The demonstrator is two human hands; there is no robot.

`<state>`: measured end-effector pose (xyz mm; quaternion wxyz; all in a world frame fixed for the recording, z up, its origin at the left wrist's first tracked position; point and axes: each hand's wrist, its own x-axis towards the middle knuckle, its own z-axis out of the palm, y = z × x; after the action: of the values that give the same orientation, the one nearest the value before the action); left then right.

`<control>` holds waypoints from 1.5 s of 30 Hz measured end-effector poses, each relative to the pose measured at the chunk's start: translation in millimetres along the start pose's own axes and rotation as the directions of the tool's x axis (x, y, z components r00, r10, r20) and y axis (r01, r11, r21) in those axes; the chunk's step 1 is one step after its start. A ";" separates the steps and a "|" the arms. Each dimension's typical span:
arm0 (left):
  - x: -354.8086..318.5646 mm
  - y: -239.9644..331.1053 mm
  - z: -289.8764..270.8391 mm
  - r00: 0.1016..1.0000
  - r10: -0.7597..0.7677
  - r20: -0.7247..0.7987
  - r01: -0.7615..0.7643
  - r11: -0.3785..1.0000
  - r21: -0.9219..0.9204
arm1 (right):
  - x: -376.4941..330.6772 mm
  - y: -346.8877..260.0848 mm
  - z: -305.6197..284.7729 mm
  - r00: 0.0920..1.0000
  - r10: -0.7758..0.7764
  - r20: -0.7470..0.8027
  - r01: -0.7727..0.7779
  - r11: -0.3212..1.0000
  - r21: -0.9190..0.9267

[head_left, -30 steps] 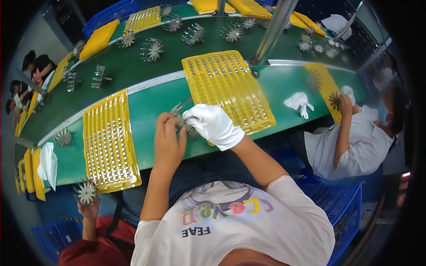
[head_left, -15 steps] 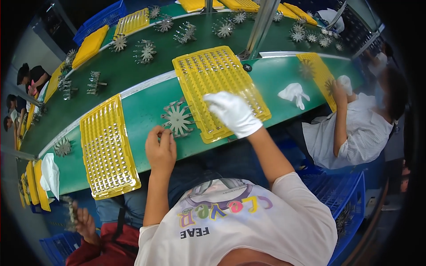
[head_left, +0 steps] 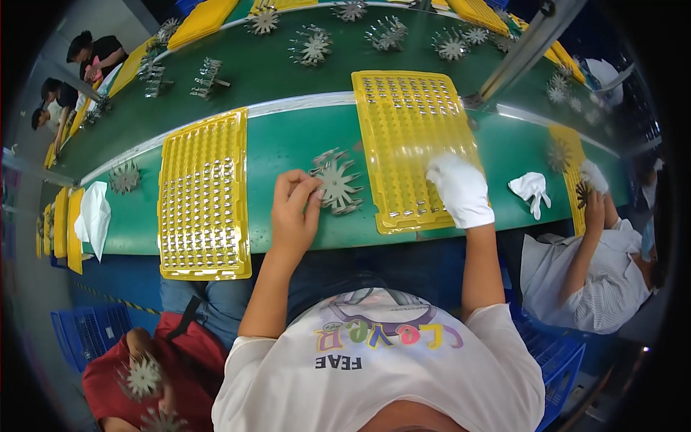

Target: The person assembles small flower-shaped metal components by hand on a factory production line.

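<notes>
A star-shaped metal rack (head_left: 335, 183) with many prongs stands on the green table in front of me. My bare left hand (head_left: 294, 216) is at its left side, thumb and fingertips pinched on the end of a prong. To the right lies a yellow plastic tray (head_left: 410, 147), with rows of small shiny metal pieces (head_left: 407, 88) at its far end and a few along its near edge. My right hand (head_left: 462, 193), in a white glove, is over the tray's right half, fingers bent down and together; whatever is under the fingertips is hidden.
Another yellow tray (head_left: 205, 194), partly filled with metal pieces, lies to the left. A white glove (head_left: 530, 191) rests at the right. More racks (head_left: 312, 45) stand on the dark green belt beyond. Co-workers sit at both sides; a metal post (head_left: 529, 50) rises at far right.
The whole view has shifted, so the table sits further right. My right hand has moved rightward across the tray. My left hand has moved up along the rack's left side.
</notes>
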<state>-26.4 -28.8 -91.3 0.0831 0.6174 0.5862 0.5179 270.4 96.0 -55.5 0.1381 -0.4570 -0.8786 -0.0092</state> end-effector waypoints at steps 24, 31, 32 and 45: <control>57.4 66.0 -31.0 0.952 0.134 0.277 -0.091 0.983 -0.161 | 19.9 -98.2 -31.7 1.000 0.016 -0.020 0.012 0.402 0.915; 58.1 80.6 -31.7 0.920 0.206 0.334 -0.204 0.978 -0.044 | 21.0 -102.8 -39.8 0.953 -0.114 -0.280 0.286 0.640 0.714; 56.3 81.7 -31.4 0.920 0.201 0.337 -0.204 0.979 -0.026 | 20.7 -102.8 -39.2 0.949 -0.141 -0.283 0.302 0.668 0.681; 33.0 101.8 -18.8 0.912 0.171 0.373 -0.190 0.982 0.015 | -1.9 -94.3 -31.4 0.959 0.098 -0.264 0.172 0.537 0.826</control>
<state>17.3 -42.0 7.3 0.1280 0.7574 0.5135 0.3825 202.8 35.1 -15.4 0.4626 -0.3090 -0.7551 0.3469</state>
